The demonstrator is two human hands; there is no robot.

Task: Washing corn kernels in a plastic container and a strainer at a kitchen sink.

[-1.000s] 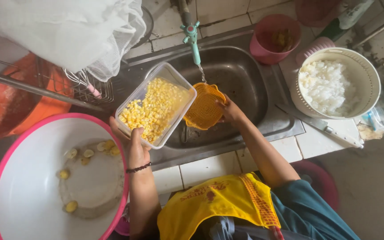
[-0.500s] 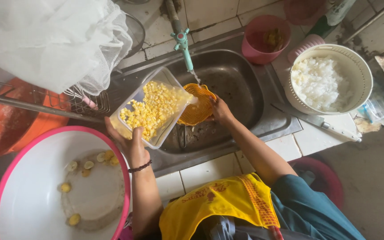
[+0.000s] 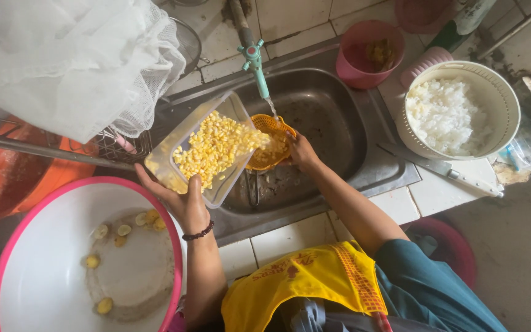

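Left hand (image 3: 182, 200) grips the near edge of a clear plastic container (image 3: 207, 147) full of yellow corn kernels (image 3: 213, 150), fingers closed around its rim from below, thumb on top. Container is tilted toward the sink (image 3: 333, 117), its far corner over an orange strainer (image 3: 268, 144). Some kernels already lie in the strainer. Right hand (image 3: 301, 152) holds the strainer by its right side, fingers curled on the rim, over the sink basin. Thin stream of water runs from the teal tap (image 3: 254, 58) onto the strainer's far edge.

Big white basin with pink rim (image 3: 78, 261) sits at lower left, a few pale slices in shallow water inside. Orange bowl (image 3: 13, 178) further left, partly under a wire rack. White mesh cover (image 3: 72, 61) at upper left. On the tiled tabletop right of the sink: white colander of rice (image 3: 459, 110), knife (image 3: 440, 169) just in front of it, pink bowl (image 3: 367, 52) behind the sink. Person wears a yellow apron (image 3: 305, 286) over a teal shirt.
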